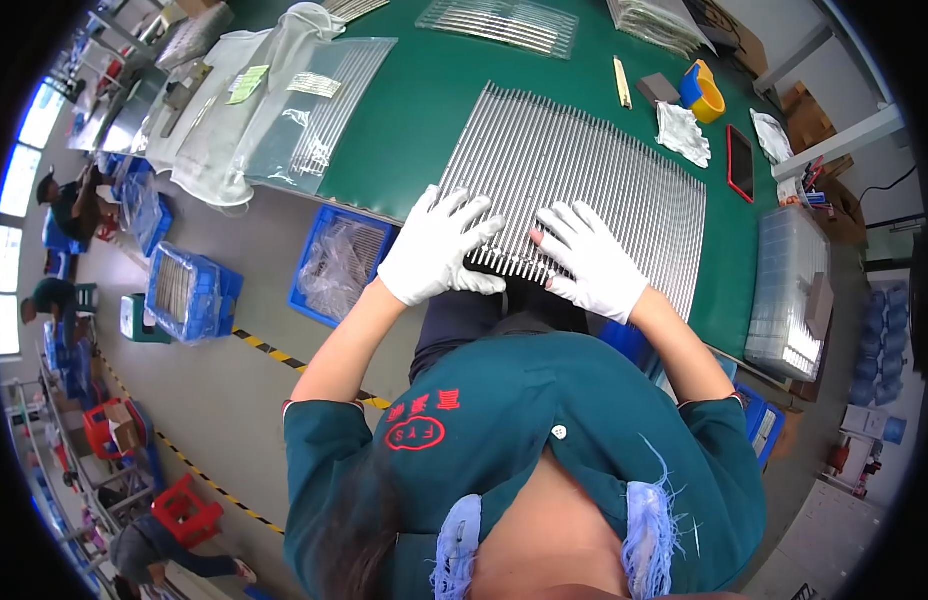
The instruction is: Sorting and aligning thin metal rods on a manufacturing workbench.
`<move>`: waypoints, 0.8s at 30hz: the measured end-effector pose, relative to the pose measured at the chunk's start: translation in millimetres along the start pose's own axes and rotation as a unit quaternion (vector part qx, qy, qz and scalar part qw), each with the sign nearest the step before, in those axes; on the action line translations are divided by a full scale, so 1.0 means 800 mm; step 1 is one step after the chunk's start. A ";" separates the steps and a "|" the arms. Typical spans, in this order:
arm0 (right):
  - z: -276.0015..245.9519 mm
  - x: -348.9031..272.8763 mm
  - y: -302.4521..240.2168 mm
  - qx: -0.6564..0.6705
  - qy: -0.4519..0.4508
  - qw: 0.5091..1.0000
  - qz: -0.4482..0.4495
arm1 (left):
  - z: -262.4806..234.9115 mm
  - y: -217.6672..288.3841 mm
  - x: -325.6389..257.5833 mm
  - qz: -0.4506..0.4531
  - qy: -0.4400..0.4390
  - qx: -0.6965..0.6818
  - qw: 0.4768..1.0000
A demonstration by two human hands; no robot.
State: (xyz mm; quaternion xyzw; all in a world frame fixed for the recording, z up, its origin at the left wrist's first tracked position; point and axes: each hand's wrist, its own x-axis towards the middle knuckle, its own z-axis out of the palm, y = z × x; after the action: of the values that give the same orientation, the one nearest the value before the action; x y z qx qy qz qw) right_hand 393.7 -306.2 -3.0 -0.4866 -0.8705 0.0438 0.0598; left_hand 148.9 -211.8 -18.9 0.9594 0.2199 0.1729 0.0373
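Note:
A wide row of thin silver metal rods (584,170) lies side by side on the green table (379,130), their near ends at the table's front edge. My left hand (439,248), in a white glove, rests over the near left ends of the rods, its fingers stretched out and thumb apart. On the near middle part of the row lies my right hand (592,262), gloved too, with some bare fingertips showing. Its fingers are spread flat on the rods. Neither hand grips anything that I can see; both palms face down.
Bagged rods (329,110) lie at the left of the table, a clear tray of rods (499,25) at the back. A yellow-and-blue tape dispenser (702,92), a white cloth (683,134) and a red-edged phone (740,163) sit right. A blue crate (341,262) stands below the front edge.

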 end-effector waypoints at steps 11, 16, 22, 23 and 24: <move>0.000 0.001 0.002 -0.009 0.003 1.000 0.003 | 0.008 -0.019 -0.001 0.019 0.009 0.005 1.000; -0.004 -0.004 0.008 0.017 0.010 1.000 0.021 | -0.008 -0.050 0.010 -0.021 0.088 0.027 0.996; -0.003 -0.007 0.024 -0.011 0.031 0.999 0.037 | 0.006 -0.177 0.023 -0.177 0.031 0.239 0.954; -0.001 -0.007 0.024 -0.016 0.034 0.999 0.037 | 0.005 -0.193 0.022 -0.186 0.048 0.236 0.952; -0.003 -0.008 0.022 -0.010 0.029 0.999 0.043 | 0.002 -0.208 0.017 -0.215 0.026 0.235 0.948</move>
State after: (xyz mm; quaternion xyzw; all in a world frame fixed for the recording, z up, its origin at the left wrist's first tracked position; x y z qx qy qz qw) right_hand 411.9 -302.3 -3.4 -0.5255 -0.8469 0.0233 0.0781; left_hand 93.0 -55.8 -40.3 0.8660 0.4561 0.1293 -0.1590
